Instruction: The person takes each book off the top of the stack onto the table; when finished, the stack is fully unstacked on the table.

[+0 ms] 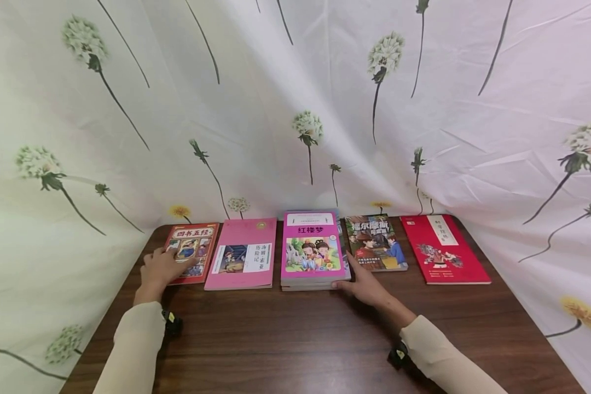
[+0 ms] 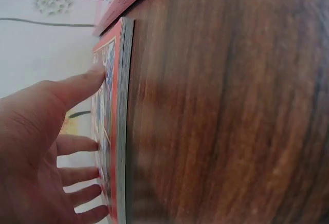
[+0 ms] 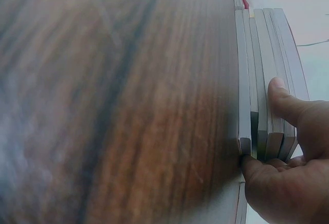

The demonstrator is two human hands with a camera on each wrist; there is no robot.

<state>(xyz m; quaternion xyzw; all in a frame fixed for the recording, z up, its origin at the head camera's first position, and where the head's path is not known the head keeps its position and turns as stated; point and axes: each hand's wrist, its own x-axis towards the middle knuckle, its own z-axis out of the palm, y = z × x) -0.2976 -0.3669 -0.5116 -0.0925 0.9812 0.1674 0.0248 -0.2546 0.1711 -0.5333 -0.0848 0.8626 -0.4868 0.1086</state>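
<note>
My left hand (image 1: 160, 268) lies over an orange-red book (image 1: 193, 268) at the table's left. In the left wrist view, thumb and spread fingertips touch this book's illustrated cover (image 2: 106, 106). A stack of several books stands at the middle, topped by a magenta book (image 1: 311, 223) with two cartoon figures. My right hand (image 1: 369, 284) holds the stack's near right corner, thumb along the front edge and fingers along the right side. The right wrist view shows the stacked books' edges (image 3: 262, 54), slightly uneven, with my thumb across them.
A pink book (image 1: 246, 232) lies between the orange-red book and the stack. Right of the stack lie a dark illustrated book (image 1: 376, 265) and a red book (image 1: 460, 268). A dandelion-print cloth (image 1: 256, 120) hangs behind the brown wooden table (image 1: 285, 339).
</note>
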